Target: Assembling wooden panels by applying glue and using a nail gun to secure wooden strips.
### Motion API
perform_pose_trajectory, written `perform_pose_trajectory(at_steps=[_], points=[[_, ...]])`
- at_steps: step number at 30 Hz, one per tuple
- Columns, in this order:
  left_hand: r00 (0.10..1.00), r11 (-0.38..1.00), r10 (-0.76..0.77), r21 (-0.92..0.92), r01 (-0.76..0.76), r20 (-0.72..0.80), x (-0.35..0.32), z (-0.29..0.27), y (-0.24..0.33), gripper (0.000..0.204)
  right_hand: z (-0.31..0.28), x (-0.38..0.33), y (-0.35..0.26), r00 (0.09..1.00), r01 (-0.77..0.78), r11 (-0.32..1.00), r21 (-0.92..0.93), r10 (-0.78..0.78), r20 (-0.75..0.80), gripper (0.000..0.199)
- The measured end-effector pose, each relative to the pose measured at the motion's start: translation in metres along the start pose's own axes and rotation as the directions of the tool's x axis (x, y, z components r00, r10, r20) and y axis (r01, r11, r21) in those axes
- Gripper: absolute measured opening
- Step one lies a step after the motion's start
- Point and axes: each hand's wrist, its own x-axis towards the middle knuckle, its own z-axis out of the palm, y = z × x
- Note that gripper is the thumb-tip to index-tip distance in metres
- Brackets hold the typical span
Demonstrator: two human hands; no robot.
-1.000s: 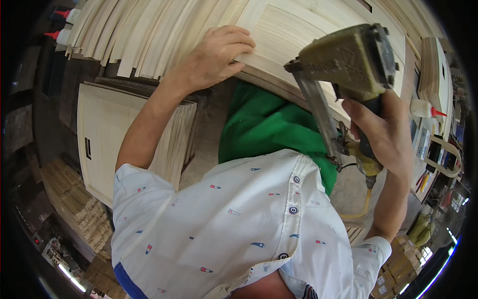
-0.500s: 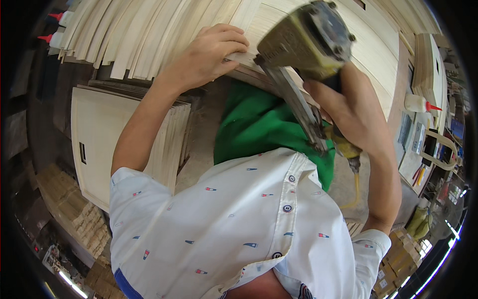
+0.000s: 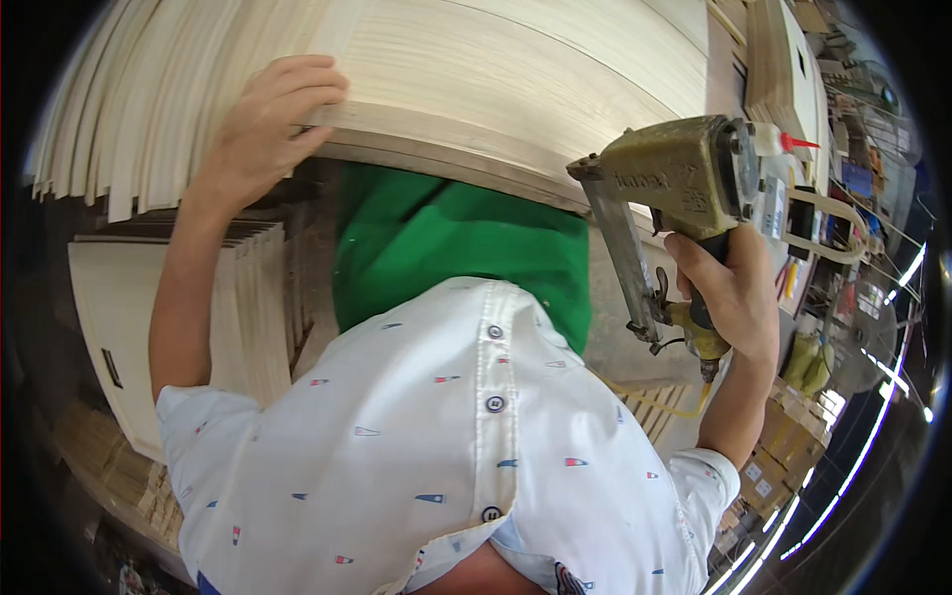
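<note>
My right hand [image 3: 732, 288] is wrapped round the black grip of an olive-yellow pneumatic nail gun [image 3: 679, 174]. The gun's long metal magazine [image 3: 623, 258] slants down toward me, and its nose is near the right part of the bench's front edge. A pale wooden panel [image 3: 476, 74] lies flat in front of me. My left hand [image 3: 268, 124] holds the panel's near left corner, fingers on top and thumb at the front edge. Thin wooden strips [image 3: 149, 109] lie side by side just left of that hand.
Upright pale boards [image 3: 129, 327] stand stacked below the bench at left. A yellow air hose [image 3: 684, 409] hangs from the gun. At right are a white glue bottle with a red tip [image 3: 783, 141], a panel stack [image 3: 778, 59] and cardboard boxes [image 3: 783, 436].
The nail gun in my right hand has moved right and toward me, off the panel. My left hand keeps its place at the panel's corner while the whole view has shifted.
</note>
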Motion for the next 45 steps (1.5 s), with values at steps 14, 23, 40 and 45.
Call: perform_pose_trajectory(at_steps=[14, 23, 40, 45], points=[[1.0, 1.0, -0.027, 0.003, 0.027, -0.009, 0.0, -0.005, 0.014, 0.03, -0.077, -0.004, 0.113, 0.894, -0.063, 0.938, 0.34, 0.205, -0.399, 0.023], [0.874, 0.872, -0.471, -0.216, 0.44, -0.121, 0.019, -0.035, -0.016, 0.024, -0.135, 0.051, 0.298, 0.848, -0.025, 0.713, 0.701, 0.386, -0.363, 0.025], [0.906, 0.767, -0.074, 0.557, 0.319, -0.418, 0.27, -0.022, -0.172, 0.014, -0.113, 0.081, 0.324, 0.786, -0.148, 0.965, 0.216, 0.247, -0.566, 0.04], [0.923, 0.536, -0.16, 0.754, 0.38, -0.351, 0.309, -0.012, -0.201, 0.016, -0.095, 0.064, 0.301, 0.752, -0.121, 0.991, 0.054, 0.126, -0.647, 0.043]])
